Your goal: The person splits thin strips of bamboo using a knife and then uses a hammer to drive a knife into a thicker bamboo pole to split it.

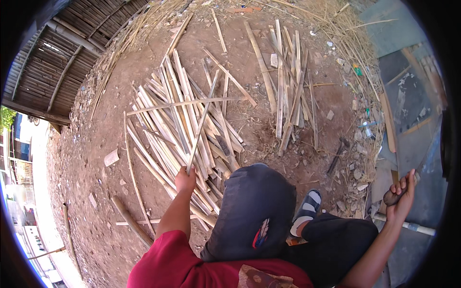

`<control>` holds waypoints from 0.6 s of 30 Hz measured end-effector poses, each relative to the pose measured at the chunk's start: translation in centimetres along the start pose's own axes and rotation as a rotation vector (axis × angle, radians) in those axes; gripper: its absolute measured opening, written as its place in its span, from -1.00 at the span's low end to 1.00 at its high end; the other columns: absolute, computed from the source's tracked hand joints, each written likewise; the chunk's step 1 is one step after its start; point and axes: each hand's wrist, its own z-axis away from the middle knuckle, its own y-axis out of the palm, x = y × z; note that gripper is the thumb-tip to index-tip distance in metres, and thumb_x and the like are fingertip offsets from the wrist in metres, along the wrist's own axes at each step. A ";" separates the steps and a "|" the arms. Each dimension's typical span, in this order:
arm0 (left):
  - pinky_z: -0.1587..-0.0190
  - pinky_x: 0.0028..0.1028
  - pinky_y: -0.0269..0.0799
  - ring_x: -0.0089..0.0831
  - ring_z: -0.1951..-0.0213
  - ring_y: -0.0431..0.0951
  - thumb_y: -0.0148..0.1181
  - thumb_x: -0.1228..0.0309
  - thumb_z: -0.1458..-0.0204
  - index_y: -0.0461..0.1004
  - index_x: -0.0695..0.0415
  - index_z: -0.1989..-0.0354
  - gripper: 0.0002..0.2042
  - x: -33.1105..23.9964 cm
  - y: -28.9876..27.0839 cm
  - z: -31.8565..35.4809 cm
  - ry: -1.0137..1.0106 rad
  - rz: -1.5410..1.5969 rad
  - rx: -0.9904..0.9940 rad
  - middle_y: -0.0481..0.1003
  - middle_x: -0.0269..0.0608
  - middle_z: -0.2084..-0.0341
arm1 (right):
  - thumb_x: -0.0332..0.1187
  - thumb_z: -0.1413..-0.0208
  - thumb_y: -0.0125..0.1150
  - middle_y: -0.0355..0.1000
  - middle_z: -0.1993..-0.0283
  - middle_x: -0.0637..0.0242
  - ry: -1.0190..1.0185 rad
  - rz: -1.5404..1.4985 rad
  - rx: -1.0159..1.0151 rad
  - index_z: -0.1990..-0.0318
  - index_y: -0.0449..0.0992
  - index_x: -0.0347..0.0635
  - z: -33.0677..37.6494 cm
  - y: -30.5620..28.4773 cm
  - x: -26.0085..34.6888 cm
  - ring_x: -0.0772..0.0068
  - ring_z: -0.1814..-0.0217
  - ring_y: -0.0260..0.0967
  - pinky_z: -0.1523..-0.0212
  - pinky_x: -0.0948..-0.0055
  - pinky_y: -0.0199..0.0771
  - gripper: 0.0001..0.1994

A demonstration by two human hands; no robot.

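dirt yard (91,158): split strips (161,129) heaped, apparently done; second bundle (289,86) to right; one strip (203,122) not yet laid down, pinched in left hand (186,179) grip, angled over heap; right hand (402,194) grip closed round dark handle (392,197).

Soft daylight covers the dirt ground (91,165); the far left glares white (fisheye edges curve into black).

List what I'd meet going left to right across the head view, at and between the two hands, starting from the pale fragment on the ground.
Pale fragment → left hand holding a thin strip → sandalled foot → hammer-like tool → right hand gripping a dark handle.
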 end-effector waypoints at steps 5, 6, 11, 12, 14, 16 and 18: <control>0.10 -0.09 0.50 0.10 0.21 0.64 0.16 0.00 -0.21 0.55 0.28 0.04 -0.50 0.0 -1.9 0.4 0.069 0.062 -0.147 0.62 0.18 0.34 | -0.15 -0.36 0.21 0.14 0.55 0.58 0.005 -0.030 0.060 0.24 0.41 -0.03 0.9 1.3 0.2 0.74 0.61 0.04 0.53 0.63 0.10 -0.79; 0.11 -0.09 0.50 0.09 0.22 0.64 0.16 0.00 -0.21 0.55 0.28 0.04 -0.50 -0.2 -2.6 0.4 0.083 0.074 -0.166 0.62 0.18 0.35 | -0.15 -0.35 0.22 0.15 0.55 0.58 0.004 -0.032 0.071 0.24 0.41 -0.03 1.1 1.6 0.2 0.74 0.61 0.04 0.53 0.63 0.10 -0.79; 0.20 -0.18 0.48 -0.09 0.35 0.62 0.13 -0.03 -0.25 0.55 0.27 0.03 -0.49 -0.2 -5.7 0.5 0.051 0.153 -0.163 0.59 0.04 0.46 | -0.13 -0.34 0.23 0.16 0.55 0.58 -0.007 -0.024 0.093 0.26 0.40 -0.02 2.5 3.1 0.6 0.75 0.62 0.05 0.54 0.63 0.11 -0.77; 0.19 -0.16 0.49 -0.06 0.34 0.62 0.13 -0.02 -0.24 0.56 0.25 0.04 -0.51 -0.7 -6.6 0.7 0.051 0.139 -0.153 0.60 0.06 0.45 | -0.13 -0.34 0.24 0.16 0.55 0.58 -0.005 -0.028 0.103 0.26 0.40 -0.01 2.6 3.1 0.6 0.75 0.62 0.05 0.54 0.63 0.11 -0.77; 0.17 -0.12 0.50 -0.01 0.32 0.64 0.14 -0.01 -0.23 0.59 0.21 0.05 -0.53 -1.7 -8.5 1.4 0.050 0.112 -0.134 0.61 0.09 0.43 | -0.13 -0.34 0.24 0.17 0.55 0.58 -0.001 -0.034 0.122 0.26 0.40 0.00 2.7 3.0 0.6 0.75 0.62 0.06 0.54 0.63 0.11 -0.77; 0.15 -0.11 0.51 0.02 0.29 0.64 0.14 -0.02 -0.23 0.59 0.20 0.05 -0.53 -2.8 -10.3 1.8 0.100 0.065 -0.052 0.62 0.10 0.41 | -0.13 -0.33 0.25 0.17 0.54 0.58 0.015 -0.022 0.131 0.27 0.39 0.01 3.1 3.3 0.8 0.74 0.62 0.07 0.54 0.62 0.12 -0.77; 0.13 -0.11 0.52 0.04 0.26 0.65 0.13 -0.03 -0.23 0.59 0.21 0.03 -0.51 -4.2 -12.1 2.5 0.160 -0.011 0.007 0.62 0.12 0.38 | -0.15 -0.33 0.26 0.17 0.54 0.58 0.021 0.003 0.130 0.27 0.38 0.01 3.6 3.6 1.0 0.73 0.61 0.09 0.53 0.62 0.13 -0.77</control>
